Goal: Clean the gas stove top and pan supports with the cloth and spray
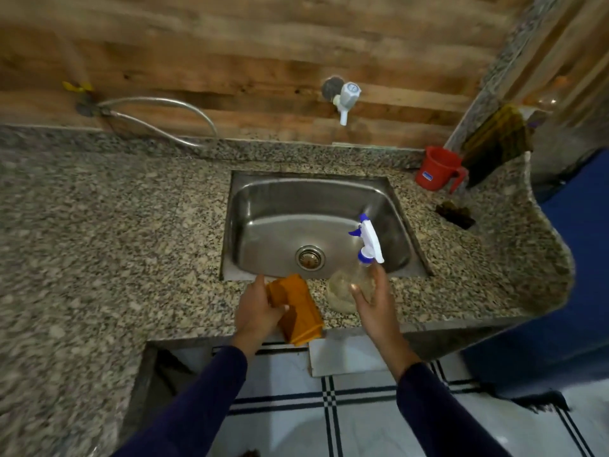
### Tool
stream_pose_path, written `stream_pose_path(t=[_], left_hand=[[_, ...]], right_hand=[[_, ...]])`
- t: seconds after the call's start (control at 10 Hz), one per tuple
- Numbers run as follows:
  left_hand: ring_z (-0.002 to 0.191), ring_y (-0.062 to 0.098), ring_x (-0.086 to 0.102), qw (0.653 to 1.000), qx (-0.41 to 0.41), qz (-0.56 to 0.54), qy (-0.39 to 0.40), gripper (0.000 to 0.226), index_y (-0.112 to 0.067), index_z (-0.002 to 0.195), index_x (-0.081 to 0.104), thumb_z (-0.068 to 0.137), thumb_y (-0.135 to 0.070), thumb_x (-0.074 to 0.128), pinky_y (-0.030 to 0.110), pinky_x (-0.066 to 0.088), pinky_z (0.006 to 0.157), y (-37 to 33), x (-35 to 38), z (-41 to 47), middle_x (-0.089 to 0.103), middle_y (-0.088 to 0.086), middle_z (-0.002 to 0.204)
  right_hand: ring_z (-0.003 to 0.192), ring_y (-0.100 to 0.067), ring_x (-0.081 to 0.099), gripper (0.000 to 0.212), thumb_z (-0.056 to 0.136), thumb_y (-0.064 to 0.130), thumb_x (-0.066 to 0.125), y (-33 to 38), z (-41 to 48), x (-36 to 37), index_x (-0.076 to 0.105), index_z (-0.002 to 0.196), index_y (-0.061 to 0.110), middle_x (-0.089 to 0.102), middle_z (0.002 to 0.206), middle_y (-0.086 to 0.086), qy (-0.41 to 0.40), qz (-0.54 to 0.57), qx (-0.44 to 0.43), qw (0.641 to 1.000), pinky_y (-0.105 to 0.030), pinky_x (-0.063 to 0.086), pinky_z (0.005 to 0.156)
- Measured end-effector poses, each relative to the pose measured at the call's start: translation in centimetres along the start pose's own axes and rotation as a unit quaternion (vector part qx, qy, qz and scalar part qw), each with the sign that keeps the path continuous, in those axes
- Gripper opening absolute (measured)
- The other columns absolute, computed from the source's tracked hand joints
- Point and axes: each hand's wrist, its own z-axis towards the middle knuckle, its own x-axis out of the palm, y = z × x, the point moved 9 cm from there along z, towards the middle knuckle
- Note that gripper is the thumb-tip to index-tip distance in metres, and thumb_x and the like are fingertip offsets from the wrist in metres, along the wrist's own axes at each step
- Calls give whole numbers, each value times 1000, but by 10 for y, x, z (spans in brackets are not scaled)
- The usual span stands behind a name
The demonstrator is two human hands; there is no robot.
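From the head view, your left hand [260, 311] is closed around the folded orange cloth [296, 308], fingers wrapped over its near edge, holding it just above the counter's [115, 225] front lip, below the sink [316, 225]. Your right hand [369, 298] is curled around the body of the clear spray bottle [359, 275], whose white and blue trigger head leans out over the sink basin; the thumb sits on the near side of the bottle, and the trigger looks untouched. No stove shows anywhere in this view, so the step in hand is, as I judge it, getting both tools together and carrying them to the stove. Keep the cloth bunched so no corner trails, and shift your right grip up toward the neck so a finger can reach the trigger when you arrive. Keep the nozzle pointed away from you while you turn. Around you: a white tap [346, 97] on the wooden wall above the sink, a metal hose [158, 110] looping along the wall to the left, a red mug [438, 168] at the back right corner, a dark rag [454, 214] lying near it, and another cloth hung further right. None of these lies between your hands and your body. The long bare counter to the left leaves you room to turn; the picture is blurred there, so details are uncertain.
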Motion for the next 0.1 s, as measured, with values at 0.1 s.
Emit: stream_pose_path(t=[0.1], left_hand=[[110, 21, 60, 996, 17, -50, -66, 60, -23, 131, 52, 78, -29, 79, 42, 52, 91, -10, -24, -37, 59, -1, 124]], right_hand=[[127, -14, 49, 53, 96, 15, 59, 4, -34, -9, 36, 143, 25, 46, 138, 8, -77, 59, -8, 995, -28, 48, 96]])
